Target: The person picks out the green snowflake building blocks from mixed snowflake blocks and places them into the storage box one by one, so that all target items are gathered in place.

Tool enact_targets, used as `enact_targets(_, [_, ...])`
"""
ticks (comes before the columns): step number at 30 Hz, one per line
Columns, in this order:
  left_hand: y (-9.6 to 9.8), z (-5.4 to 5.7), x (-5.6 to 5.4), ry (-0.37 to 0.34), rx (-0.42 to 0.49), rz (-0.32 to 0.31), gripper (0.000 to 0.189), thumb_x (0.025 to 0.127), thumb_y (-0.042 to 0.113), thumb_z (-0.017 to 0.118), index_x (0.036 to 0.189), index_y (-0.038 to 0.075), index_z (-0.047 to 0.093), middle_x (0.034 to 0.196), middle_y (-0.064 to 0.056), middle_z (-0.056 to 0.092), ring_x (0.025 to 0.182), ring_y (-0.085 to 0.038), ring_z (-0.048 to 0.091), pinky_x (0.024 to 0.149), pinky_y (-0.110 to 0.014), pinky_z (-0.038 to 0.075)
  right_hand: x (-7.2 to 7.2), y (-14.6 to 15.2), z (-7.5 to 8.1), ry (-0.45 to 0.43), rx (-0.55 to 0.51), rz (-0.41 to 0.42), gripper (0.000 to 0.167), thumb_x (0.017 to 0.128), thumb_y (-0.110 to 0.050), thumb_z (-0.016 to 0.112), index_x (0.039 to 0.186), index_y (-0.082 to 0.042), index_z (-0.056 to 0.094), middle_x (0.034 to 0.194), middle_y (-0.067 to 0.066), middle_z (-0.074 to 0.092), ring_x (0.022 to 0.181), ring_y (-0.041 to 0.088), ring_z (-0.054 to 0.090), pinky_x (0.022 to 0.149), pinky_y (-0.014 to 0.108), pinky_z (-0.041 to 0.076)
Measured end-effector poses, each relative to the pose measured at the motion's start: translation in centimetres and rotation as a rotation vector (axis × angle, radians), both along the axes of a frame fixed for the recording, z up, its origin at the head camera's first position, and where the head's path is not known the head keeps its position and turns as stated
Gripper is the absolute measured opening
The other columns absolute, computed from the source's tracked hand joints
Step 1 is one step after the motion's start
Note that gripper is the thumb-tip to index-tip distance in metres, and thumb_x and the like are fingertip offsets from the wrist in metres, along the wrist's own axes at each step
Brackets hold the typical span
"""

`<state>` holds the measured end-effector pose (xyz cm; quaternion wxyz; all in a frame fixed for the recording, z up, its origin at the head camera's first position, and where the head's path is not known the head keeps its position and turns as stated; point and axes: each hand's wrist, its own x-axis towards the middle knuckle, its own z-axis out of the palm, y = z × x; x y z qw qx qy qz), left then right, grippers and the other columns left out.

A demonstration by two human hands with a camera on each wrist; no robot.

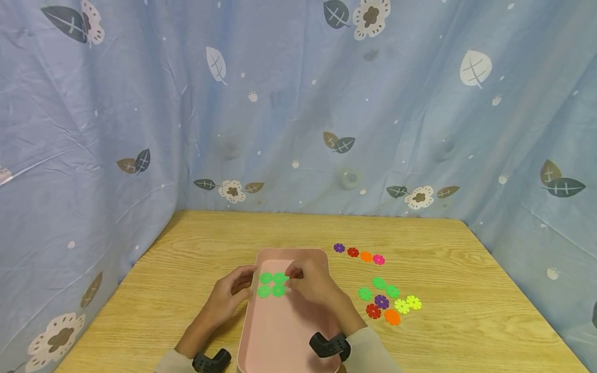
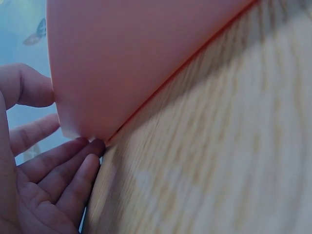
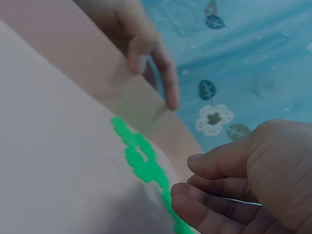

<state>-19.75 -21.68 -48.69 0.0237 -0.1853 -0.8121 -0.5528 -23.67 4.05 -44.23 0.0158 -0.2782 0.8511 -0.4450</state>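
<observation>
Inside the pink tray (image 1: 289, 331), several green snowflake discs (image 1: 279, 290) lie flat in a cluster near the far left corner. My right hand (image 1: 311, 282) is over the tray beside the discs. In the right wrist view, a gap shows between thumb and forefinger, and the forefinger partly covers the green discs (image 3: 141, 163); whether it touches them is unclear. The left hand (image 1: 227, 296) rests at the tray's left side. In the left wrist view, the thumb touches the rim and loosely bent fingertips (image 2: 90, 163) meet the outer wall of the tray (image 2: 117, 58).
Right of the tray, a short row of discs includes a red disc (image 1: 353, 252). Nearer, a loose group holds green, purple, red, orange and yellow discs (image 1: 402, 306). All lie on the wooden table (image 1: 466, 290). A blue patterned curtain (image 1: 289, 114) surrounds the table's back and sides.
</observation>
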Motion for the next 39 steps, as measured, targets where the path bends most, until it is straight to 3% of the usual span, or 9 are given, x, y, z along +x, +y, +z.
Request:
enact_targets(3, [-0.1, -0.1, 0.0, 0.003, 0.002, -0.005, 0.052, 0.094, 0.002, 0.059, 0.145, -0.001, 0.049, 0.142, -0.019, 0.057, 0.128, -0.036, 0.057, 0.109, -0.043, 0.048, 0.2, 0.9, 0.4, 0.014, -0.025, -0.028, 0.011, 0.087, 0.003, 0.072, 0.097, 0.003, 0.074, 0.087, 0.004, 0.070, 0.074, 0.012, 0.062, 0.069, 0.025, 0.056])
enact_targets(12, [-0.2, -0.2, -0.1, 0.014, 0.002, -0.022, 0.051, 0.094, 0.000, 0.059, 0.144, 0.000, 0.049, 0.142, -0.020, 0.056, 0.128, -0.036, 0.057, 0.110, -0.042, 0.047, 0.9, 3.1, 0.6, -0.066, -0.128, -0.129, 0.013, 0.093, -0.003, 0.068, 0.105, 0.002, 0.072, 0.091, 0.005, 0.067, 0.081, 0.019, 0.065, 0.064, 0.025, 0.060])
enact_targets(22, [-0.1, -0.3, 0.0, 0.010, 0.007, -0.024, 0.052, 0.093, 0.000, 0.059, 0.144, -0.002, 0.048, 0.143, -0.019, 0.056, 0.129, -0.037, 0.056, 0.110, -0.040, 0.047, 0.7, 5.3, 0.8, -0.057, -0.136, -0.261, 0.012, 0.092, -0.005, 0.070, 0.104, -0.003, 0.074, 0.091, 0.001, 0.069, 0.083, 0.017, 0.064, 0.065, 0.026, 0.059])
enact_targets(27, [-0.1, -0.2, 0.0, 0.002, 0.010, -0.014, 0.052, 0.094, 0.001, 0.059, 0.144, -0.001, 0.048, 0.142, -0.019, 0.056, 0.129, -0.036, 0.057, 0.110, -0.042, 0.047, 0.5, 7.0, 0.9, -0.094, -0.166, -0.312, 0.013, 0.092, -0.004, 0.071, 0.104, -0.002, 0.074, 0.092, 0.002, 0.069, 0.082, 0.018, 0.066, 0.063, 0.027, 0.062])
enact_targets(31, [0.0, -0.1, 0.0, 0.002, -0.001, -0.008, 0.051, 0.094, 0.001, 0.059, 0.144, -0.001, 0.048, 0.142, -0.019, 0.056, 0.129, -0.036, 0.057, 0.109, -0.042, 0.048, 0.2, 8.5, 0.9, -0.087, -0.136, -0.342, 0.015, 0.090, -0.002, 0.072, 0.106, 0.000, 0.073, 0.093, 0.004, 0.070, 0.085, 0.019, 0.066, 0.066, 0.029, 0.061])
enact_targets(39, [0.0, 0.0, -0.1, -0.009, 0.000, 0.002, 0.051, 0.095, 0.002, 0.059, 0.145, 0.000, 0.049, 0.142, -0.019, 0.056, 0.128, -0.036, 0.057, 0.109, -0.042, 0.048, 0.0, 11.3, 0.8, -0.094, 0.029, -0.353, 0.026, 0.081, 0.002, 0.078, 0.107, 0.000, 0.073, 0.099, 0.012, 0.069, 0.086, 0.021, 0.061, 0.071, 0.031, 0.056])
